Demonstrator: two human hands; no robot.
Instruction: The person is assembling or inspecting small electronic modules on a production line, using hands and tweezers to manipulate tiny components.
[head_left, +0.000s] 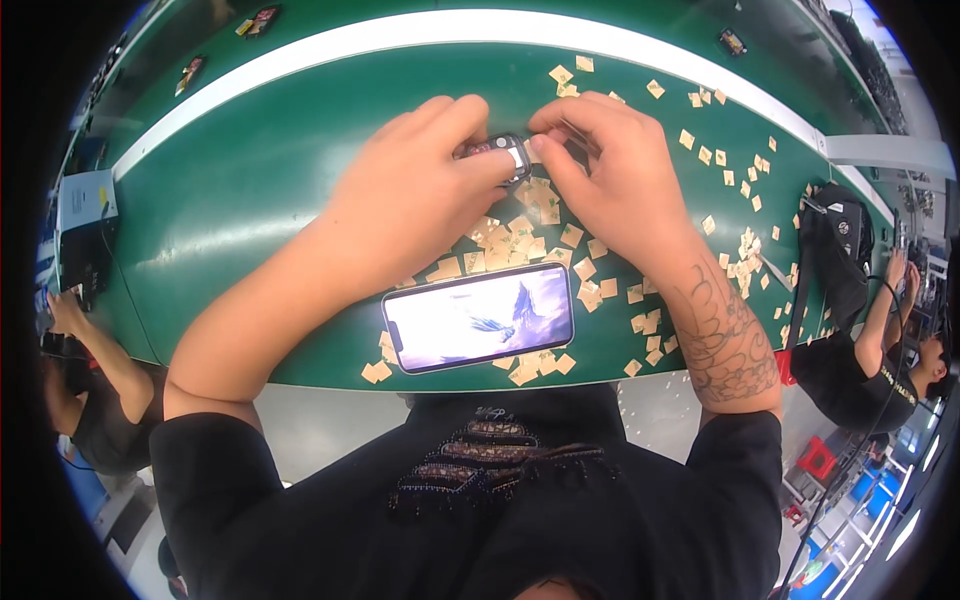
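Note:
My left hand point(425, 165) is closed round a small dark device point(521, 165) with rounded corners, a pale round spot and a white patch. Its fingers hide much of that device. Close against the device's right end, my right hand point(620, 165) pinches a small pale piece between thumb and forefinger; what it is exactly is hard to make out. Below both hands, many small tan paper squares point(495, 245) lie heaped on the green table point(250, 190). A phone point(480, 315) with a bright picture on its screen rests on some of them, near the table's front edge.
More tan squares point(687, 140) are scattered to the right. A black bag point(845, 230) lies at the right end, a grey box point(87, 200) at the left. Beyond a white rail point(480, 27) lie several small devices point(732, 41). People point(870, 375) sit on both sides.

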